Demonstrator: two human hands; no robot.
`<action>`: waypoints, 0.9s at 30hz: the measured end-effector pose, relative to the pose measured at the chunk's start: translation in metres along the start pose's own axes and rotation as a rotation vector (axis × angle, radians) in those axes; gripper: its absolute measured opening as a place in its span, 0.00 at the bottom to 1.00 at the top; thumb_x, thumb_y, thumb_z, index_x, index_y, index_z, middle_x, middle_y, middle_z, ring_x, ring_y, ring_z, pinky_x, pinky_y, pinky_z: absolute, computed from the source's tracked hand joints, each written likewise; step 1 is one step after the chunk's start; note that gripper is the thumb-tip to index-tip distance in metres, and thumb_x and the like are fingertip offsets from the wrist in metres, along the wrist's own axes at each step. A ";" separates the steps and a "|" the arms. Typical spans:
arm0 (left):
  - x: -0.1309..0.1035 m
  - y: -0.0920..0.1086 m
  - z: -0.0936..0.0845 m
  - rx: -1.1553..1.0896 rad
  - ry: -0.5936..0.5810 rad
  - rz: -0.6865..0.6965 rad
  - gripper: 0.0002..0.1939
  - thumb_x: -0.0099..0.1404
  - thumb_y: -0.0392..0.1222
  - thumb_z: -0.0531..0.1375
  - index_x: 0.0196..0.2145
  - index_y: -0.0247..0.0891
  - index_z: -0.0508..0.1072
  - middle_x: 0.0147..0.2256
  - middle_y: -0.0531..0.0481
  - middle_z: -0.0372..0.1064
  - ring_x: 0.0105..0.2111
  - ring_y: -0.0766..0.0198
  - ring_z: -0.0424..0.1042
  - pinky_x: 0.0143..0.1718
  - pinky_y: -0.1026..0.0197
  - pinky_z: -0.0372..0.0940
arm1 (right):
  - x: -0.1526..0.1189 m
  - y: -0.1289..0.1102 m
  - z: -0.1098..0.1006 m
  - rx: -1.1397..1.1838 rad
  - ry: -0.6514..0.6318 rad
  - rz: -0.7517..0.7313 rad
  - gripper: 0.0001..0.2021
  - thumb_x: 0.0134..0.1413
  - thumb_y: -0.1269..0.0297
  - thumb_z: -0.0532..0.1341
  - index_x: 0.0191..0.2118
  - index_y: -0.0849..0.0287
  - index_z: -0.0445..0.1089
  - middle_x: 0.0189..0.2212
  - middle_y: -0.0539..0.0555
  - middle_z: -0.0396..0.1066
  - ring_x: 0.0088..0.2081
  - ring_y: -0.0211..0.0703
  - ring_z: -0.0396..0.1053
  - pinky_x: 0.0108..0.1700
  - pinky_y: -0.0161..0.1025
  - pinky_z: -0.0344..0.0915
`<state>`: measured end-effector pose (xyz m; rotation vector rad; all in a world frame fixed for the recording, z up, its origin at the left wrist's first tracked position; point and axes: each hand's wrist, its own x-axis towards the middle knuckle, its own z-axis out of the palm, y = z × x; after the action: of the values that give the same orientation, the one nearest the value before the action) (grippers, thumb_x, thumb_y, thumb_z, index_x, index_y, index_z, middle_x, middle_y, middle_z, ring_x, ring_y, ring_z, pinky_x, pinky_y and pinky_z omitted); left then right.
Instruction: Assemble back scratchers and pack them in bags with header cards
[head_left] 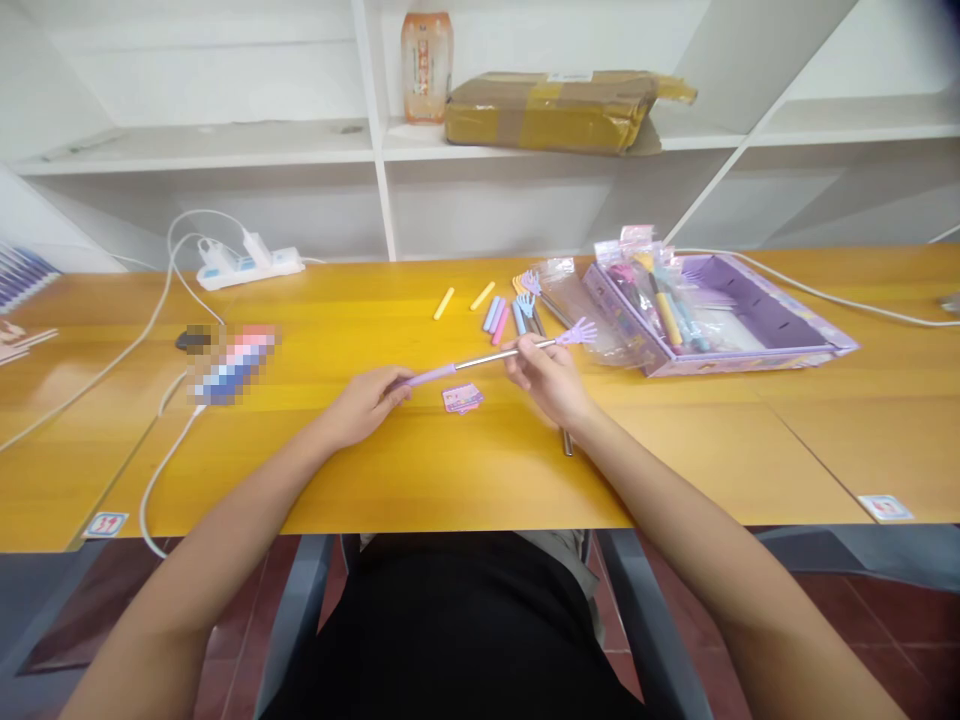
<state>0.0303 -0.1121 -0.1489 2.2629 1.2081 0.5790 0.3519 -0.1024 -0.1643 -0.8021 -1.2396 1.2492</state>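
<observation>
In the head view, the left hand (373, 405) pinches the purple handle of a back scratcher (487, 357); the right hand (551, 380) pinches its metal rod. Its claw points between two and three o'clock, toward a purple box (750, 362); printed cards (460, 398) lie toward seven.

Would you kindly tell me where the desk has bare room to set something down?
The desk is bare in front of the open purple box, and between the power strip and yellow sticks. It is crowded beyond the right hand, with back scratchers and plastic bags.
</observation>
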 end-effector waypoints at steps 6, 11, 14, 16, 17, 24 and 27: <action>-0.002 -0.001 0.000 0.005 0.003 -0.003 0.19 0.79 0.54 0.53 0.54 0.42 0.76 0.43 0.47 0.80 0.43 0.54 0.78 0.48 0.53 0.69 | 0.000 0.001 -0.003 -0.032 -0.018 -0.035 0.26 0.60 0.36 0.71 0.33 0.55 0.69 0.29 0.48 0.72 0.21 0.32 0.55 0.27 0.38 0.54; -0.003 -0.001 0.001 0.017 0.038 0.011 0.18 0.79 0.53 0.53 0.54 0.43 0.77 0.42 0.47 0.80 0.42 0.54 0.78 0.49 0.53 0.69 | 0.001 0.003 -0.006 -0.082 -0.024 -0.042 0.25 0.61 0.37 0.71 0.33 0.55 0.70 0.28 0.48 0.72 0.21 0.33 0.56 0.30 0.39 0.58; -0.003 0.000 0.002 0.009 0.027 0.006 0.18 0.79 0.53 0.53 0.53 0.43 0.77 0.41 0.48 0.80 0.42 0.54 0.78 0.48 0.54 0.70 | 0.001 0.003 -0.006 -0.095 -0.022 -0.032 0.26 0.60 0.35 0.71 0.33 0.55 0.71 0.28 0.48 0.72 0.21 0.34 0.56 0.30 0.39 0.58; -0.004 0.001 0.002 0.003 0.021 0.004 0.18 0.79 0.52 0.53 0.53 0.42 0.77 0.41 0.48 0.80 0.43 0.54 0.78 0.48 0.54 0.70 | 0.001 0.003 -0.006 -0.088 -0.025 -0.026 0.26 0.60 0.35 0.71 0.31 0.55 0.71 0.28 0.48 0.73 0.21 0.33 0.56 0.30 0.39 0.58; -0.004 0.002 0.003 0.001 0.021 0.005 0.18 0.80 0.52 0.53 0.53 0.42 0.77 0.41 0.48 0.80 0.43 0.54 0.78 0.48 0.54 0.70 | 0.001 0.002 -0.006 -0.083 -0.026 -0.025 0.26 0.59 0.36 0.71 0.30 0.55 0.71 0.27 0.49 0.73 0.21 0.33 0.56 0.29 0.39 0.57; -0.008 0.003 0.006 -0.011 0.019 0.025 0.16 0.80 0.51 0.53 0.51 0.43 0.77 0.38 0.50 0.79 0.37 0.58 0.77 0.46 0.56 0.69 | 0.002 0.003 -0.008 -0.085 -0.044 -0.029 0.24 0.60 0.38 0.72 0.33 0.56 0.75 0.26 0.48 0.72 0.20 0.32 0.57 0.28 0.39 0.56; -0.009 0.002 0.008 -0.024 0.022 0.031 0.15 0.80 0.50 0.54 0.50 0.43 0.77 0.37 0.51 0.79 0.35 0.60 0.77 0.44 0.57 0.69 | 0.002 0.004 -0.010 -0.089 -0.045 -0.035 0.24 0.60 0.38 0.72 0.34 0.56 0.75 0.26 0.48 0.73 0.20 0.32 0.57 0.28 0.39 0.57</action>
<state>0.0320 -0.1226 -0.1548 2.2642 1.1723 0.6280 0.3599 -0.0976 -0.1699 -0.8172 -1.3480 1.1963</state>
